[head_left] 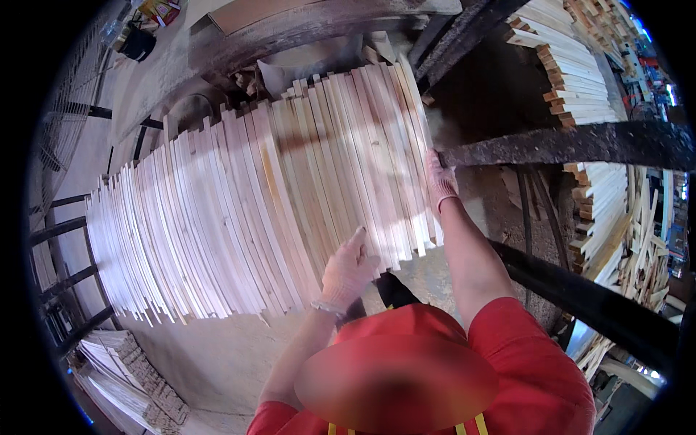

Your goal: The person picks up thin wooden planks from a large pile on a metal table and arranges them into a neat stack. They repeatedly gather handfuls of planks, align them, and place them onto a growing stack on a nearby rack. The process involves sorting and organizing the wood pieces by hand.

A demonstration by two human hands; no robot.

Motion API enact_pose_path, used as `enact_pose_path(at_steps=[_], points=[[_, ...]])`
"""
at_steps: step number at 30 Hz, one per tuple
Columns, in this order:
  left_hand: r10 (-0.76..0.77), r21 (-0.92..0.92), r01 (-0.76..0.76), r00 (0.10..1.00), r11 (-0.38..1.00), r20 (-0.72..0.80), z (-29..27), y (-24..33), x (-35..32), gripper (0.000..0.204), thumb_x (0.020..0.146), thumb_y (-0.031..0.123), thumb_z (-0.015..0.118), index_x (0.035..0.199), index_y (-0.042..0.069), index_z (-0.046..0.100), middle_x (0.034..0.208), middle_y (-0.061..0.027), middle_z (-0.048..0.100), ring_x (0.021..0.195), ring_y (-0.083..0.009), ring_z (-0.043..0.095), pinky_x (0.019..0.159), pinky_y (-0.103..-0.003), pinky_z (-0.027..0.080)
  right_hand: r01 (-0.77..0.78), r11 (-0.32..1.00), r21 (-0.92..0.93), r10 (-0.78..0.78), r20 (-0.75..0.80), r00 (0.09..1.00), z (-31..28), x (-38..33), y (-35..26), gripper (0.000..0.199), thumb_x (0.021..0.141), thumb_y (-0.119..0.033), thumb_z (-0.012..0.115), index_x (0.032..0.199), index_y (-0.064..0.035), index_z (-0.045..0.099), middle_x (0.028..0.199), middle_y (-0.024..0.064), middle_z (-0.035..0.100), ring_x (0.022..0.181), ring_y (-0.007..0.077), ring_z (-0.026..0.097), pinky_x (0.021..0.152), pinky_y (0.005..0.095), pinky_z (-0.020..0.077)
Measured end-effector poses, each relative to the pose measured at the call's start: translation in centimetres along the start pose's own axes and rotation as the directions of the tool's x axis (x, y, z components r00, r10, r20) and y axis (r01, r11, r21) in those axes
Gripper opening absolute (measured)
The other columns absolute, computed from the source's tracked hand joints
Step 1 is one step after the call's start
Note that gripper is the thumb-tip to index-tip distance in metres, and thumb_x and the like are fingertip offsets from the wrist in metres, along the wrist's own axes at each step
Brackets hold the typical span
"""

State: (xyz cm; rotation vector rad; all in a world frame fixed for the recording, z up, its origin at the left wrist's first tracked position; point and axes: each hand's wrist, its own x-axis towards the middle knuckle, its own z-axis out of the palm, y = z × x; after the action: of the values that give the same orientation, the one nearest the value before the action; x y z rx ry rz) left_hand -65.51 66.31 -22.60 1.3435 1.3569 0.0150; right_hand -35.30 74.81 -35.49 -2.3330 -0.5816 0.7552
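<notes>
A long row of narrow pale wooden strips (239, 196), laid side by side, stretches from the far left to just in front of me. Its near and far ends are uneven. My right hand (440, 180), in a light knitted glove, lies against the outer strip at the row's right side, fingers stretched along it. My left hand (349, 272), also gloved, is over the near ends of the strips, with one finger extended; its other fingers are partly hidden. Whether it touches the wood I cannot tell.
Dark metal bars (573, 145) cross on the right, one close to my right hand. More wood is stacked (580, 80) beyond them. Another bundle of boards (130, 377) lies at lower left. A dusty beam (304, 36) runs behind the row, with a dark bucket (136, 43) at upper left.
</notes>
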Motion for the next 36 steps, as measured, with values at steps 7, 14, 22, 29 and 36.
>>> enact_pose_path(at_steps=[7, 14, 22, 29, 36], points=[[0.398, 0.673, 0.016, 0.796, 0.739, -0.456, -1.2, -4.0, -3.2, 0.071, 0.084, 0.022, 0.074, 0.150, 0.006, 0.056, 0.131, -0.0148, 0.061, 0.127, -0.0324, 0.057, 0.115, -0.048, 0.041, 0.013, 0.997, -0.072, -0.012, 0.013, 1.000, -1.4, -2.6, 2.2, 0.077, 0.096, -0.066, 0.061, 0.144, -0.0059, 0.061, 0.144, 0.0168, 0.064, 0.130, 0.0321, 0.062, 0.108, 0.0423, 0.0496], [0.365, 0.832, -0.121, 0.925, 0.541, -0.103, -3.3, -11.9, -0.8, 0.088, 0.084, 0.055, 0.068, 0.157, 0.009, 0.052, 0.172, -0.0160, 0.037, 0.161, -0.0317, 0.025, 0.131, -0.053, 0.015, 0.460, 0.787, -0.411, -0.038, 0.711, 0.702, -15.3, -25.0, -0.2, 0.041, 0.093, -0.034, 0.067, 0.124, -0.0087, 0.064, 0.126, 0.0194, 0.067, 0.114, 0.0406, 0.066, 0.096, 0.0505, 0.0540], [0.411, 0.890, -0.410, 0.860, 0.200, 0.303, 2.2, -4.2, -6.2, 0.073, 0.097, 0.055, 0.062, 0.147, 0.002, 0.058, 0.160, -0.0210, 0.050, 0.150, -0.0385, 0.043, 0.122, -0.053, 0.035, 0.285, 0.943, -0.172, -0.126, 0.607, 0.784, -27.6, -36.4, 15.2, 0.065, 0.091, -0.042, 0.067, 0.146, -0.0088, 0.059, 0.134, 0.0252, 0.069, 0.124, 0.0445, 0.067, 0.106, 0.0534, 0.0521], [0.216, 0.520, -0.830, 0.556, 0.202, 0.803, 20.2, 3.6, -12.2, 0.070, 0.097, 0.051, 0.063, 0.152, 0.008, 0.052, 0.153, -0.0232, 0.053, 0.141, -0.0423, 0.050, 0.116, -0.055, 0.042, -0.271, 0.957, -0.104, 0.283, 0.131, 0.950, -41.7, -42.4, 25.7, 0.076, 0.093, -0.050, 0.066, 0.157, -0.0106, 0.052, 0.146, 0.0228, 0.064, 0.133, 0.0397, 0.063, 0.113, 0.0460, 0.0494], [0.166, 0.218, -0.975, 0.210, -0.033, 0.963, 39.7, 8.9, -13.6, 0.070, 0.098, 0.046, 0.063, 0.158, 0.013, 0.046, 0.147, -0.0254, 0.057, 0.131, -0.0460, 0.057, 0.109, -0.057, 0.048, -0.422, 0.903, 0.077, 0.429, -0.122, 0.895, -55.7, -47.4, 44.9, 0.078, 0.093, -0.050, 0.068, 0.158, -0.0094, 0.050, 0.149, 0.0241, 0.062, 0.137, 0.0395, 0.060, 0.116, 0.0459, 0.0466]])
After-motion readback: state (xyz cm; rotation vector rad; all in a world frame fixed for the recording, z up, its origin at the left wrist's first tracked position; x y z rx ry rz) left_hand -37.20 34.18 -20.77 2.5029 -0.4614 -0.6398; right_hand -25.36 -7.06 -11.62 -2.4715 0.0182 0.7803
